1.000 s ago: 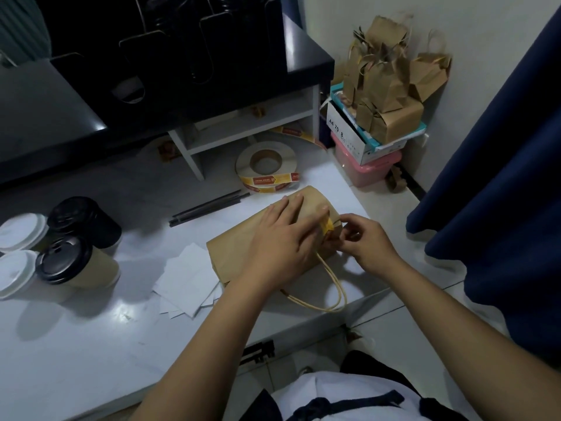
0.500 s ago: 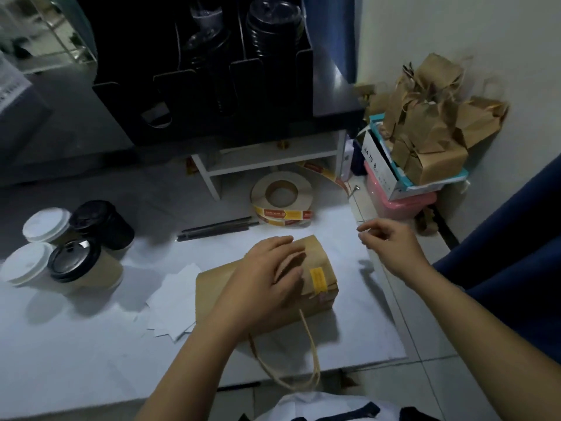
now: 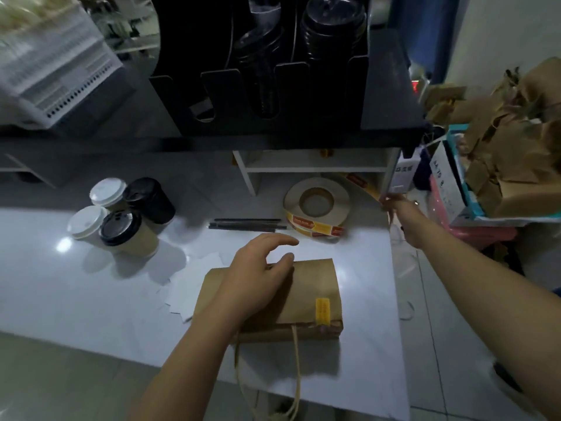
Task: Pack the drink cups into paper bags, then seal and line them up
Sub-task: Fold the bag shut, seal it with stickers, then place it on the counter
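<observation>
Lying on its side on a white counter [image 3: 45, 284], a brown bag [image 3: 306, 287] has its top folded over, and a yellow sticker [image 3: 322, 309] spans the fold. The bag's cord handles [image 3: 296, 369] trail from its near side over the counter's front edge.

The person's left hand [image 3: 255, 275] rests palm down on the bag's left half. Its fingers are loosely spread and the forefinger is raised off the paper beyond the bag's far edge. The right hand [image 3: 397, 209] is stretched out well beyond the bag and to its right, with its fingers bunched at the loose end of a sticker strip [image 3: 362, 185]. Blur hides whether they pinch it.

The strip runs back to a sticker roll [image 3: 317, 208], which lies flat beyond the bag. Just left of the roll is a pair of dark straws [image 3: 246, 224].

White napkins [image 3: 191, 284] are scattered against the bag's left side, partly under it. Farther left and beyond the bag, four lidded cups [image 3: 121, 229] stand in a tight cluster, two with white lids and two with black.

Behind the bag a low white shelf [image 3: 315, 168] sits under a dark ledge. On the ledge is a black rack [image 3: 355, 74] with stacked lids [image 3: 332, 22] in it. Far right of the bag, past the counter's end, a box [image 3: 449, 189] is heaped with more brown bags [image 3: 516, 147].
</observation>
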